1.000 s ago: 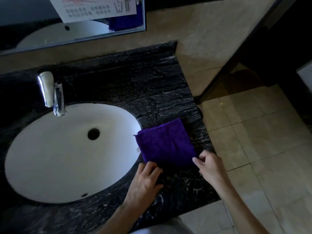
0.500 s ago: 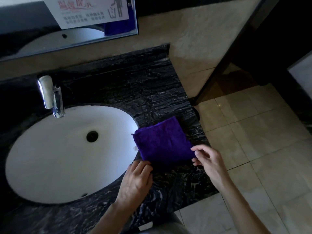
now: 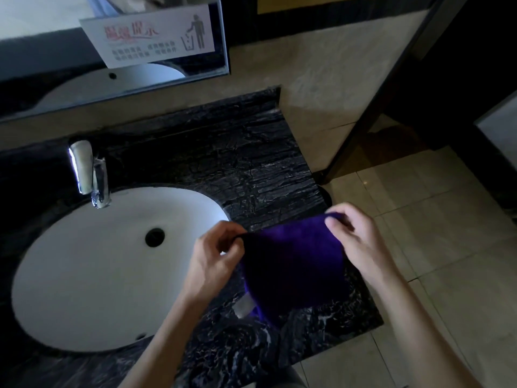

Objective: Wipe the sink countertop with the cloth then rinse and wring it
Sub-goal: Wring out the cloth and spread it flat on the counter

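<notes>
A purple cloth (image 3: 293, 264) hangs lifted above the black marble countertop (image 3: 251, 169), to the right of the white oval sink (image 3: 92, 270). My left hand (image 3: 212, 253) pinches its upper left corner and my right hand (image 3: 355, 239) pinches its upper right corner, so the cloth is spread between them and droops toward me. A white label (image 3: 244, 305) shows at its lower left edge. The chrome faucet (image 3: 92, 175) stands at the back of the sink with no water running.
A mirror (image 3: 112, 51) with a white notice sticker hangs on the beige wall behind the sink. The countertop ends at the right, where beige floor tiles (image 3: 419, 233) begin. A dark partition frame (image 3: 377, 107) slants down to the floor.
The cloth lay folded flat on the countertop with both hands at its near edge. Both hands have since gripped its corners and raised it off the marble, letting it unfold.
</notes>
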### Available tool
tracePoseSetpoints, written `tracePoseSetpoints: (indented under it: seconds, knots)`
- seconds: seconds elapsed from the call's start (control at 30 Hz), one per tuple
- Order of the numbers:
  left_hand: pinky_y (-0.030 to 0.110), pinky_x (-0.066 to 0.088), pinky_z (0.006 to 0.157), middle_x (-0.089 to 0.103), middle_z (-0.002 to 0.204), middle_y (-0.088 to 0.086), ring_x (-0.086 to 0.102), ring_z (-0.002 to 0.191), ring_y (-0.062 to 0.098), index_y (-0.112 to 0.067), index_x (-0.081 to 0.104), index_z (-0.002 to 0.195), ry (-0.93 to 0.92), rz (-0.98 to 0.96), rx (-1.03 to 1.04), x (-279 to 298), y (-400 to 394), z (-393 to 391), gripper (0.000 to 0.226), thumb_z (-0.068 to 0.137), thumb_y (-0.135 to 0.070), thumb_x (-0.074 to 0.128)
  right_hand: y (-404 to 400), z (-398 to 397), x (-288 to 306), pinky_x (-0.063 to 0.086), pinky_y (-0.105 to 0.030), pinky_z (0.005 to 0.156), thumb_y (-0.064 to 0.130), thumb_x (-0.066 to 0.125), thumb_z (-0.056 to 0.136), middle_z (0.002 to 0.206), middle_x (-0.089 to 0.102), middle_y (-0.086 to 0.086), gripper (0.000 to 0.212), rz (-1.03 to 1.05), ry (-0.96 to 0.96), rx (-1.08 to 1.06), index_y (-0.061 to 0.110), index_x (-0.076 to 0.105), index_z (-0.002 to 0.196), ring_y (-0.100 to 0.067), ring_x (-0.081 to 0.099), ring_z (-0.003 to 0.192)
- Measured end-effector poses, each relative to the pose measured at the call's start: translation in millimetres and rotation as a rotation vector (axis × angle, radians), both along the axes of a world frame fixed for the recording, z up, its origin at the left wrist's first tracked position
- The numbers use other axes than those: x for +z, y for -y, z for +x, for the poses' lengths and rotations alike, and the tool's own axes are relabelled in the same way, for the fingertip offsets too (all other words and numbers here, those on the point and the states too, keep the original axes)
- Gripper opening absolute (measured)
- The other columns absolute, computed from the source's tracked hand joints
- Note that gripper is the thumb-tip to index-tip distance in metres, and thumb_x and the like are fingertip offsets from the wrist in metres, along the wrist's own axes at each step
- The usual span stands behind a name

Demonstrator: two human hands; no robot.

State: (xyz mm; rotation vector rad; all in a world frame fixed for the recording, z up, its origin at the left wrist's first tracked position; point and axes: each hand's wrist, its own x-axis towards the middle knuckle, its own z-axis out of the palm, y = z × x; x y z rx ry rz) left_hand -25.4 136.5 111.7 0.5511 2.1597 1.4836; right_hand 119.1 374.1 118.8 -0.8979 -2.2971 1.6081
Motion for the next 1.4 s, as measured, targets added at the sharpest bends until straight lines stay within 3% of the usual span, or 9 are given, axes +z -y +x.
tracePoseSetpoints:
  seconds: [0.07,0.2,0.3,0.43,0.57,0.7,0.83,1.03,1.4]
  knots:
    - [0.037,0.052,0.066,0.073,0.079,0.006,0.067,0.074,0.029,-0.015,0.069,0.092,0.032,-0.121,0.025,-26.9,-13.8,-15.8,0.014,0.084,-0.007,0.061,-7.4,-30.5,-21.2,0.049,-0.033,0.076,0.007,0.063,0.097,0.093,0.071,-0.013,0.006,0.097,0.059,-0.011,0.007,0.067,0.101,-0.021,0.063,0.084]
    - [0.025,0.045,0.069,0.075,0.094,0.01,0.07,0.087,0.03,-0.008,0.071,0.108,-0.001,-0.358,0.038,-73.7,-27.8,-32.2,0.018,0.093,-0.003,0.063,-14.8,-67.0,-61.5,0.049,-0.038,0.083,0.003,0.063,0.096,0.098,0.071,-0.014,0.015,0.21,0.272,0.074,-0.002,0.069,0.108,-0.028,0.064,0.091]
    - [0.021,0.046,0.064,0.074,0.095,0.004,0.07,0.083,0.022,-0.016,0.069,0.115,0.039,-0.387,0.063,-86.4,-31.3,-36.3,0.027,0.09,-0.025,0.074,-20.8,-75.6,-70.5,0.054,-0.043,0.085,0.007,0.064,0.096,0.099,0.073,-0.013,0.015,0.245,0.327,0.069,0.003,0.071,0.109,-0.028,0.068,0.092]
    - [0.013,0.046,0.056,0.076,0.091,0.01,0.067,0.073,0.019,-0.007,0.072,0.108,0.141,-0.382,0.142,-94.0,-34.9,-44.6,0.026,0.083,-0.013,0.08,-29.1,-81.6,-74.1,0.051,-0.036,0.076,0.007,0.067,0.094,0.091,0.07,-0.009,0.009,0.24,0.356,0.042,0.002,0.072,0.101,-0.024,0.064,0.085]
    - [0.032,0.048,0.06,0.067,0.074,0.005,0.062,0.07,0.026,-0.011,0.067,0.083,0.173,-0.299,0.227,-90.6,-41.5,-57.7,0.011,0.082,-0.006,0.077,-36.5,-89.9,-78.5,0.041,-0.029,0.069,0.006,0.068,0.094,0.085,0.066,-0.005,0.005,0.231,0.341,-0.006,0.002,0.071,0.096,-0.02,0.059,0.08]
    - [0.047,0.053,0.068,0.066,0.077,0.011,0.062,0.073,0.033,-0.009,0.064,0.085,0.114,-0.25,0.244,-85.1,-55.4,-81.4,0.011,0.086,-0.003,0.073,-50.2,-113.4,-86.6,0.039,-0.029,0.072,0.008,0.07,0.093,0.084,0.067,-0.003,0.002,0.261,0.287,-0.051,0.007,0.071,0.094,-0.022,0.061,0.082]
    - [0.041,0.052,0.068,0.07,0.077,0.012,0.064,0.071,0.031,-0.009,0.066,0.088,0.032,-0.294,0.27,-82.8,-72.4,-118.9,0.012,0.084,-0.004,0.076,-65.7,-154.2,-92.9,0.04,-0.028,0.071,0.011,0.072,0.091,0.079,0.065,0.003,0.004,0.273,0.262,-0.042,0.014,0.071,0.09,-0.019,0.062,0.079]
    - [0.017,0.035,0.063,0.058,0.067,-0.015,0.06,0.072,0.017,-0.014,0.071,0.088,-0.083,-0.363,0.327,-83.9,-94.6,-178.1,0.012,0.081,-0.011,0.08,-89.0,-224.8,-97.2,0.037,-0.026,0.068,0.012,0.072,0.091,0.078,0.064,0.005,0.001,0.312,0.22,-0.008,0.013,0.073,0.092,-0.017,0.06,0.077]
    - [0.005,0.037,0.058,0.064,0.087,0.002,0.055,0.071,0.007,-0.005,0.068,0.105,-0.12,-0.336,0.482,-79.2,-113.7,-231.5,0.022,0.086,-0.01,0.077,-106.6,-302.8,-100.3,0.045,-0.026,0.076,0.011,0.065,0.099,0.112,0.07,-0.013,0.023,0.295,0.239,0.019,0.006,0.068,0.122,-0.025,0.068,0.097]
